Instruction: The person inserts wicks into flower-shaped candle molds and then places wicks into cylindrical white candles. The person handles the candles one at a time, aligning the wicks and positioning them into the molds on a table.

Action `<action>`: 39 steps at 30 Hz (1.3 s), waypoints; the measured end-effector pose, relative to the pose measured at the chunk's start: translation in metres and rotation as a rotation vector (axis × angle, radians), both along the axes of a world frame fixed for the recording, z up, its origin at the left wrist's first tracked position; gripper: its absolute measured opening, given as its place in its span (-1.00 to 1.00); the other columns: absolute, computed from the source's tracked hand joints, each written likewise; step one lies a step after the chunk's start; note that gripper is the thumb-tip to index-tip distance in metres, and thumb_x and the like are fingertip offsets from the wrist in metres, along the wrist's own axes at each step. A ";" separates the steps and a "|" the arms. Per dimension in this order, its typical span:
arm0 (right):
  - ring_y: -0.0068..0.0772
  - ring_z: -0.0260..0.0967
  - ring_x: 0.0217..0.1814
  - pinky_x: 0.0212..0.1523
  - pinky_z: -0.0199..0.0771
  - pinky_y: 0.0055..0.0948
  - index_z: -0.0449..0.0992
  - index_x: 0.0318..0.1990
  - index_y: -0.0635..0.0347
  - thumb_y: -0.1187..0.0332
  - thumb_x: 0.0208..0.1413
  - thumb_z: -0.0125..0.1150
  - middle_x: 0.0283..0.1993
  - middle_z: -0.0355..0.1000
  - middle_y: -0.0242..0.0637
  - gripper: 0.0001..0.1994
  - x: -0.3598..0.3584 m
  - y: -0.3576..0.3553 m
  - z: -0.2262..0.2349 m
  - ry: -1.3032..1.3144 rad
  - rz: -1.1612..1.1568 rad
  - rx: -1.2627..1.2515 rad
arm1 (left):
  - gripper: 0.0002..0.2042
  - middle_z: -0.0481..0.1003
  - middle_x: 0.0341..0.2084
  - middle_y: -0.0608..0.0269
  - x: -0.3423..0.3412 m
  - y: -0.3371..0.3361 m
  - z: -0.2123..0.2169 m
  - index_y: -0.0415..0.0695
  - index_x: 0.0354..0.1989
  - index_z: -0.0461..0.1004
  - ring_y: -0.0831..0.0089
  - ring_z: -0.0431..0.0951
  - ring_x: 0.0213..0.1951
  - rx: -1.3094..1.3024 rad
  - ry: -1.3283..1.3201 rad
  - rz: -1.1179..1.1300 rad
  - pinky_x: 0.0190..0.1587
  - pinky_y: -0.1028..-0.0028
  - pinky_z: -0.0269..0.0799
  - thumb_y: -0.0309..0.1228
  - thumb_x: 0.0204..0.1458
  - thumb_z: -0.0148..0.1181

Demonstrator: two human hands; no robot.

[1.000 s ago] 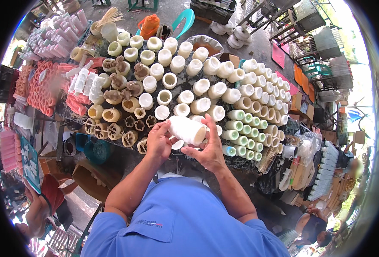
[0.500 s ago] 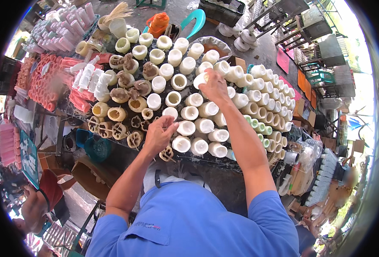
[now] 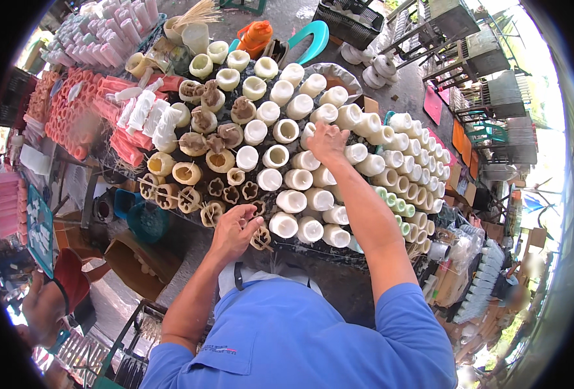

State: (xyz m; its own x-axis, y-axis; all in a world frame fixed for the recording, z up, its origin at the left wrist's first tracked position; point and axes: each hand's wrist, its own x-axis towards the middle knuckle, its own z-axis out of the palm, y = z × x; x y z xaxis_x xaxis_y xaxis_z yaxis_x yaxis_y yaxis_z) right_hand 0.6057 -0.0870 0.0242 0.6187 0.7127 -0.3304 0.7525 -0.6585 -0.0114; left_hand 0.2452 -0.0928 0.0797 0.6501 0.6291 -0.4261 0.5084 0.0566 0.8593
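My right hand [image 3: 327, 141] reaches into the rows on the table and closes its fingers over the top of a white cylindrical candle [image 3: 308, 133], which is partly hidden under it. Similar white candles [image 3: 291, 201] stand close around that hand, some with hollow tops. At the table's near edge hovers my left hand [image 3: 234, 233], its fingers half bent and apart, with nothing seen in them. Closest to it are brown flower-shaped cups [image 3: 260, 238] with sticks across them and a white candle [image 3: 283, 224].
Brown lumps [image 3: 231, 135] top some pale cups left of centre. Pink tubes [image 3: 83, 110] and white twisted candles [image 3: 166, 129] fill the table's left side. Small green candles [image 3: 399, 205] stand at right. A cardboard box [image 3: 141, 266] sits below the left edge.
My right hand has moved slightly down and right, and the tilted candle in it now sits lower among the others. My left hand has drawn back toward me. The view has shifted slightly.
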 end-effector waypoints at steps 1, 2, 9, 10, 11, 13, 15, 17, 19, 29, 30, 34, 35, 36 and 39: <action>-0.05 0.49 0.34 0.28 0.25 0.16 0.60 0.12 0.07 0.08 0.09 0.43 0.18 0.63 -0.12 -0.53 0.002 -0.001 0.003 0.002 0.021 0.035 | -0.59 0.65 -0.13 0.12 0.000 0.001 0.000 -0.28 0.15 0.60 0.36 0.66 -0.14 0.008 -0.003 -0.002 -0.03 0.36 0.60 -0.27 0.24 0.42; -0.04 0.48 0.34 0.28 0.24 0.16 0.60 0.12 0.10 0.06 0.10 0.43 0.19 0.63 -0.12 -0.52 0.003 -0.003 0.006 0.007 0.042 0.067 | -0.59 0.65 -0.13 0.12 0.001 0.002 0.000 -0.28 0.15 0.60 0.35 0.66 -0.14 0.008 -0.006 -0.001 -0.02 0.35 0.60 -0.27 0.24 0.42; 0.07 0.53 0.26 0.21 0.37 0.15 0.65 0.08 0.14 0.12 0.10 0.42 0.14 0.62 -0.07 -0.56 -0.007 -0.028 0.035 -0.037 0.086 0.181 | -0.60 0.66 -0.10 0.05 0.003 0.004 0.002 -0.26 0.15 0.61 0.28 0.66 -0.11 0.059 -0.005 -0.046 0.03 0.30 0.60 -0.27 0.24 0.42; 0.07 0.54 0.25 0.19 0.41 0.14 0.66 0.06 0.14 0.14 0.11 0.40 0.15 0.61 -0.06 -0.59 -0.007 -0.034 0.037 -0.021 0.106 0.206 | -0.60 0.66 -0.10 0.04 0.001 0.004 0.002 -0.26 0.15 0.61 0.27 0.66 -0.11 0.070 -0.004 -0.051 0.04 0.29 0.60 -0.26 0.24 0.42; 0.04 0.59 0.15 0.10 0.54 0.09 0.68 -0.04 0.15 0.28 0.15 0.33 0.09 0.57 -0.08 -0.73 -0.009 -0.039 0.037 0.111 0.144 0.145 | -0.60 0.66 -0.10 0.02 0.000 0.003 0.003 -0.26 0.14 0.61 0.25 0.66 -0.10 0.079 0.000 -0.059 0.04 0.27 0.60 -0.26 0.24 0.42; 0.00 0.60 0.10 0.05 0.60 0.08 0.64 0.01 0.13 0.36 0.17 0.29 0.06 0.53 -0.12 -0.73 -0.017 -0.052 0.032 0.146 0.456 0.165 | -0.60 0.65 -0.09 0.00 -0.002 0.002 0.004 -0.26 0.13 0.61 0.22 0.66 -0.08 0.082 0.004 -0.079 0.05 0.26 0.60 -0.26 0.23 0.41; -0.02 0.62 0.03 -0.03 0.64 0.04 0.56 0.13 0.08 0.44 0.21 0.21 0.00 0.46 -0.16 -0.67 -0.024 -0.062 0.022 0.060 0.697 0.164 | -0.60 0.64 -0.04 -0.02 -0.001 0.000 0.004 -0.26 0.13 0.61 0.13 0.66 -0.04 0.117 0.002 -0.122 0.08 0.23 0.58 -0.26 0.23 0.40; -0.02 0.63 0.03 -0.05 0.65 0.02 0.52 0.14 0.05 0.42 0.24 0.18 0.02 0.47 -0.17 -0.68 -0.020 -0.063 0.014 0.055 0.742 0.146 | -0.59 0.62 0.03 -0.04 0.003 -0.003 0.004 -0.27 0.13 0.60 -0.01 0.66 0.03 0.183 -0.003 -0.182 0.13 0.17 0.56 -0.26 0.21 0.39; -0.05 0.65 -0.03 -0.12 0.67 -0.03 0.51 0.07 0.05 0.41 0.27 0.14 0.01 0.48 -0.18 -0.76 -0.013 -0.058 0.008 0.049 0.775 0.079 | -0.60 0.62 0.03 -0.03 0.008 -0.008 0.005 -0.27 0.12 0.59 -0.03 0.65 0.03 0.224 -0.052 -0.214 0.12 0.16 0.56 -0.26 0.21 0.39; 0.03 0.65 -0.12 -0.17 0.67 0.03 0.54 0.10 0.05 0.48 0.14 0.21 -0.03 0.51 -0.23 -0.65 0.005 -0.076 0.015 0.164 0.720 0.282 | -0.52 0.48 0.28 -0.14 0.037 -0.031 -0.012 -0.22 0.25 0.51 -0.11 0.59 0.18 0.373 -0.078 -0.323 0.25 0.10 0.51 -0.25 0.23 0.37; 0.04 0.64 -0.11 -0.16 0.67 0.04 0.54 0.12 0.04 0.50 0.07 0.26 0.00 0.51 -0.23 -0.59 0.005 -0.073 0.013 0.176 0.713 0.294 | -0.51 0.44 0.33 -0.16 0.047 -0.033 -0.019 -0.21 0.28 0.50 -0.13 0.57 0.20 0.465 -0.028 -0.363 0.27 0.08 0.51 -0.25 0.23 0.37; 0.02 0.64 0.01 -0.03 0.64 0.02 0.57 0.11 0.07 0.50 0.15 0.19 0.04 0.53 -0.20 -0.65 0.001 -0.064 0.009 0.236 0.676 0.221 | -0.46 0.32 0.44 -0.22 0.109 -0.025 -0.044 -0.21 0.38 0.39 -0.18 0.68 0.03 0.456 -0.008 -0.412 0.08 0.04 0.63 -0.31 0.25 0.29; 0.02 0.64 0.02 -0.02 0.63 0.01 0.58 0.11 0.08 0.50 0.16 0.19 0.04 0.53 -0.19 -0.65 -0.001 -0.062 0.010 0.231 0.673 0.232 | -0.46 0.33 0.43 -0.25 0.122 -0.022 -0.048 -0.22 0.39 0.39 -0.18 0.69 0.00 0.461 0.053 -0.469 0.04 0.05 0.65 -0.33 0.26 0.28; 0.01 0.63 0.02 -0.01 0.63 0.01 0.58 0.11 0.08 0.49 0.16 0.20 0.04 0.52 -0.19 -0.65 -0.004 -0.062 0.012 0.227 0.666 0.224 | -0.46 0.33 0.42 -0.28 0.133 -0.019 -0.051 -0.24 0.39 0.38 -0.18 0.70 -0.03 0.471 0.098 -0.517 0.00 0.06 0.66 -0.35 0.26 0.26; 0.02 0.62 0.02 0.00 0.62 0.01 0.59 0.11 0.10 0.48 0.16 0.21 0.03 0.51 -0.19 -0.66 -0.014 -0.067 0.020 0.209 0.646 0.294 | -0.48 0.37 0.38 -0.32 0.140 -0.014 -0.051 -0.30 0.38 0.38 -0.16 0.71 -0.07 0.606 0.021 -0.420 -0.06 0.07 0.69 -0.40 0.26 0.22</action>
